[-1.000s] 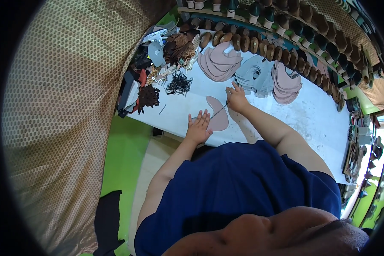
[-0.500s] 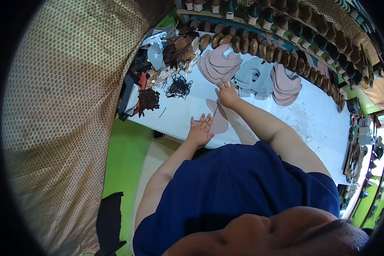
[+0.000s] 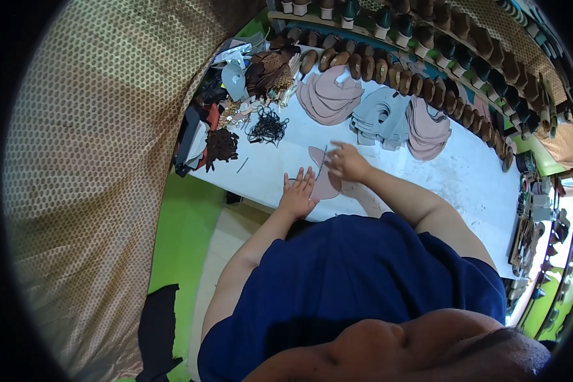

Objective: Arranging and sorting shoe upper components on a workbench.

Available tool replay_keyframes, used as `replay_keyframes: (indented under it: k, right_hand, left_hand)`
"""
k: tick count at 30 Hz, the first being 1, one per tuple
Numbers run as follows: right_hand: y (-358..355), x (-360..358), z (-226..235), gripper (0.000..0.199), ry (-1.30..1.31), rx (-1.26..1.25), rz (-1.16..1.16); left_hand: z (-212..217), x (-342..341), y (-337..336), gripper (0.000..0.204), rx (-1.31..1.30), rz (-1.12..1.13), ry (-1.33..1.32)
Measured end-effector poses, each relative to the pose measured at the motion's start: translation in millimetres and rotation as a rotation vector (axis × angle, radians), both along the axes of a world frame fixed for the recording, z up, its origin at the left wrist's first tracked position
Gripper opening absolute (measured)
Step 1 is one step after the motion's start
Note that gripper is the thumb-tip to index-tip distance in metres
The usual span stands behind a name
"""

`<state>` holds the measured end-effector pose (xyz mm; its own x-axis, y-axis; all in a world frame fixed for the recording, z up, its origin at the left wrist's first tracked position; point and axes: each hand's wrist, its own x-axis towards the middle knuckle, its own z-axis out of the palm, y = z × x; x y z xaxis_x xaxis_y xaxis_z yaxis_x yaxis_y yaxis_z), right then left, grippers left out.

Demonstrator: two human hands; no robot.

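Note:
A flat, curved dusty-pink cut piece (image 3: 326, 184), like a shoe upper part, lies near the front edge of the white table. My left hand (image 3: 297, 193) rests on its left edge, fingers stretched out and spread. A thin dark strip (image 3: 325, 156) lies along the upper part of the piece. My right hand (image 3: 348, 163) is over the right side of the piece; motion blurs its fingers, so I cannot tell if they hold anything. Beyond it are a pile of pink pieces (image 3: 328, 99), grey pieces (image 3: 377, 114) and a second pink pile (image 3: 426, 130).
Black tangled strips (image 3: 268, 127) and a dark brown heap (image 3: 221, 146) lie on the left of the table (image 3: 465, 184). Wooden shoe lasts (image 3: 398, 77) line the far edge, below a shelf of shoes (image 3: 420, 44). A patterned curtain (image 3: 102, 159) hangs at left.
My right hand has drawn back toward me from the edge of the far pink pile to beside the near pink piece. My left hand has stayed in place.

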<state>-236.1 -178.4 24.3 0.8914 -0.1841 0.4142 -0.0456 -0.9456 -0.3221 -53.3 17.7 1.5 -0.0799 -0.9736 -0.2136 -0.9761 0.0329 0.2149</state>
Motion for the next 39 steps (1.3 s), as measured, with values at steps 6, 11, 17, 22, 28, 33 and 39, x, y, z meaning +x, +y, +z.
replay_keyframes:
  k: [6, 11, 17, 22, 28, 33, 39]
  right_hand:
    - [52.8, -53.6, -6.8, 0.016, 0.102, 0.097, 0.103]
    - [68.1, -59.7, -8.5, 0.017, 0.160, -0.135, 0.039]
    - [78.4, -48.5, -11.7, 0.025, 0.163, -0.294, 0.003]
    - [88.2, -43.2, -19.5, 0.026, 0.201, -0.159, -0.111]
    - [108.7, -28.0, -12.7, 0.025, 0.240, 0.124, 0.073]
    - [107.7, -20.7, -11.2, 0.030, 0.171, 0.263, 0.148]
    - [28.1, -13.8, -23.3, 0.022, 0.068, 0.319, -0.437]
  left_hand:
    - [21.3, 13.0, 8.0, 0.065, -0.147, 0.016, 0.143]
    - [15.7, 31.3, 22.0, 0.019, -0.349, -0.008, 0.156]
    - [7.6, 25.7, 19.5, 0.008, -0.467, -0.039, 0.090]
    - [17.7, 24.6, 13.1, 0.010, -0.458, -0.046, 0.056]
    - [35.5, 49.2, 18.9, 0.011, -0.374, -0.030, 0.151]
    - [38.9, 57.9, 35.4, 0.019, -0.180, 0.021, 0.211]
    - [32.5, 8.5, 22.2, 0.079, -0.112, 0.026, 0.079]
